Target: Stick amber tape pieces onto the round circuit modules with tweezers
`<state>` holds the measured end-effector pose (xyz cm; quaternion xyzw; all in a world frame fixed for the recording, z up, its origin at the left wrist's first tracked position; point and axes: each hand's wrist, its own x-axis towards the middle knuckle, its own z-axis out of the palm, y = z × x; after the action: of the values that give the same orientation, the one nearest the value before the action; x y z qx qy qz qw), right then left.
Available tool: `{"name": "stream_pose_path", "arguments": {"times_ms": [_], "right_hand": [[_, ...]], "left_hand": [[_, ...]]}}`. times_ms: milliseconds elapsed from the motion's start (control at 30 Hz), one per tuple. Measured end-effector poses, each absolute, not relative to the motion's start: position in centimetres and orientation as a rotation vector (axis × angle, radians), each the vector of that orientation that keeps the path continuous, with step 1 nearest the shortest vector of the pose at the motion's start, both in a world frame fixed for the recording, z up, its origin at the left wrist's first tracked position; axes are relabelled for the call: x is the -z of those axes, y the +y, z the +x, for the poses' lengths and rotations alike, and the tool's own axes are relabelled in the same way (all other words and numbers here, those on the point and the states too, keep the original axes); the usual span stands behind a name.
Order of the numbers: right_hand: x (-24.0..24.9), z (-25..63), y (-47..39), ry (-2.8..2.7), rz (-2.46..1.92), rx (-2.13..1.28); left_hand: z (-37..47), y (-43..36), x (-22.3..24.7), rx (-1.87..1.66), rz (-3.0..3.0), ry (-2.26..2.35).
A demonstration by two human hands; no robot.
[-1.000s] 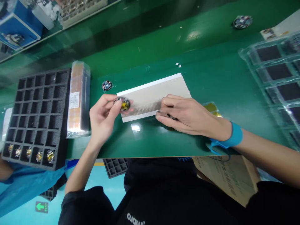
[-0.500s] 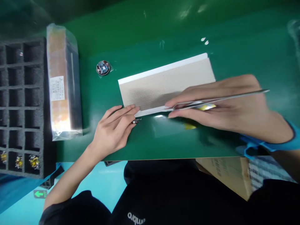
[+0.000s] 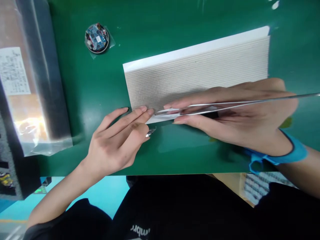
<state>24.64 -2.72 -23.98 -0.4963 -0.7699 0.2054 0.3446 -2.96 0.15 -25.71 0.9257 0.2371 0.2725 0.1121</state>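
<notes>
A white backing sheet lies tilted on the green table, covered with beige pads scored into fine rows, with a small grid at the left. My left hand presses its fingertips on the sheet's lower left corner. Between its thumb and curled forefinger sits a small shiny part, mostly hidden. My right hand is closed around metal tweezers. Their tips touch or hover at the sheet's lower edge, right beside my left fingertips; whether they grip a pad I cannot tell.
A round circuit board rests on clear film at the upper left. Farther left are a plastic-wrapped block with a label and a black foam tray. A white scrap lies at the top right. A blue band circles my right wrist.
My view has moved closer to the sheet. The tweezers in my right hand have shifted left along the sheet's lower edge, up to my left fingertips. My left hand keeps its place on the corner.
</notes>
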Motion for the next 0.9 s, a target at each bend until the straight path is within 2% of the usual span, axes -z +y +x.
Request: {"name": "stream_pose_path", "arguments": {"times_ms": [200, 467, 900], "right_hand": [[24.1, 24.7, -3.0, -2.000, -1.296, -0.577], [23.9, 24.6, -2.3, -2.084, -1.228, -0.446], [23.8, 23.1, -2.4, -1.832, -1.341, -0.674]], "left_hand": [[-3.0, 0.2, 25.7, -0.802, 2.714, 0.698], [-3.0, 0.2, 25.5, -0.788, 2.715, 0.706], [-3.0, 0.3, 25.2, -0.750, 2.659, 0.739]]}}
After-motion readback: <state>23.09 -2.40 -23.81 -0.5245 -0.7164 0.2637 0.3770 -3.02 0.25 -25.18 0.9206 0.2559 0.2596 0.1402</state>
